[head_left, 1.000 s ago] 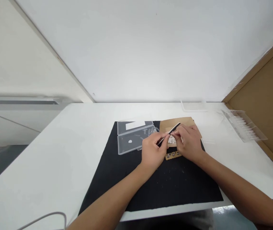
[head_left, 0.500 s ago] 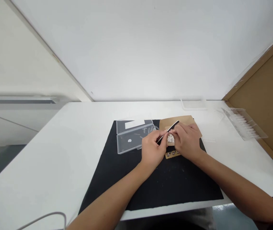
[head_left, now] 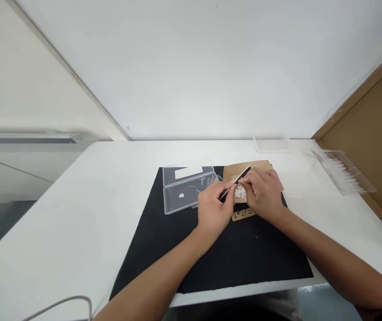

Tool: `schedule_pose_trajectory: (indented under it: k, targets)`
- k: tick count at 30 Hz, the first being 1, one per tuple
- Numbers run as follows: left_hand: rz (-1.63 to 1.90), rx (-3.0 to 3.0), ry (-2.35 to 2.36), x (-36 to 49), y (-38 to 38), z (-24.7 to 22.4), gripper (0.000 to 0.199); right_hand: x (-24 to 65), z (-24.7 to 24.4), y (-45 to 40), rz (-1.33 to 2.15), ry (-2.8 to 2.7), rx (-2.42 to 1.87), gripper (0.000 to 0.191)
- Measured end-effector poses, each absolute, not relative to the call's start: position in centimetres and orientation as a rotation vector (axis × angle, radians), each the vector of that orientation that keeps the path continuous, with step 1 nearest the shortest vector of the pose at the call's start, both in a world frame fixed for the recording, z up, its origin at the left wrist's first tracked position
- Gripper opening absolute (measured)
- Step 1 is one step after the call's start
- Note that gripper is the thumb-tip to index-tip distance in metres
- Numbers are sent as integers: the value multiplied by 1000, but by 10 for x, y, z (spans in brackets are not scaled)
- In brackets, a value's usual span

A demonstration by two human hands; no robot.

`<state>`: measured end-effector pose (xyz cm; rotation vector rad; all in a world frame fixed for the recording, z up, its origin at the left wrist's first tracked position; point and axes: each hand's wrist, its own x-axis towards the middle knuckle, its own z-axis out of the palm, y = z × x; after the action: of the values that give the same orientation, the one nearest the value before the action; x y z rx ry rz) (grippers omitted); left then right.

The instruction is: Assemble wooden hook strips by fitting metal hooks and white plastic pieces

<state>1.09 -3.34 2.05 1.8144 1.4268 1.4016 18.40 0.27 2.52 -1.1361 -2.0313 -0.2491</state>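
A slim black nail file (head_left: 243, 174) with a pale edge slants up to the right over the mat. My left hand (head_left: 213, 207) pinches its lower part between thumb and fingers. My right hand (head_left: 263, 191) is closed, its fingertips pressed together against the middle of the file; whatever they pinch is hidden. Under both hands lies a brown kraft card (head_left: 236, 170), with a cluster of small white pieces (head_left: 240, 192) on its near part. Just below, a small gold-brown strip (head_left: 243, 214) carries several shiny metal bits.
An open clear plastic case (head_left: 177, 203) holding several small clear pieces lies left of my hands on a black mat (head_left: 164, 254). A clear tray (head_left: 271, 145) stands at the back. To the right, a clear pack of white tips (head_left: 340, 171) sits near a cardboard wall (head_left: 371, 116).
My right hand has shifted very slightly right, so more of the white pieces and the metal strip shows. The file stays in nearly the same position in my left hand.
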Motion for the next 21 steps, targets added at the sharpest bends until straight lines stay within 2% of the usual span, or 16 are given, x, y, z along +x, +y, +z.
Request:
schedule_pose_trajectory:
  k: [10, 18, 21]
  targets:
    - [1412, 1798, 1435, 12, -34, 19, 18, 183, 27, 1, -265, -1950, -1227, 28]
    - [1479, 1906, 1401, 14, -36, 23, 16, 183, 40, -11, -124, -1991, -1152, 26]
    - [1598, 1939, 1343, 15, -37, 25, 13, 190, 43, -12, 59, -1878, -1101, 22]
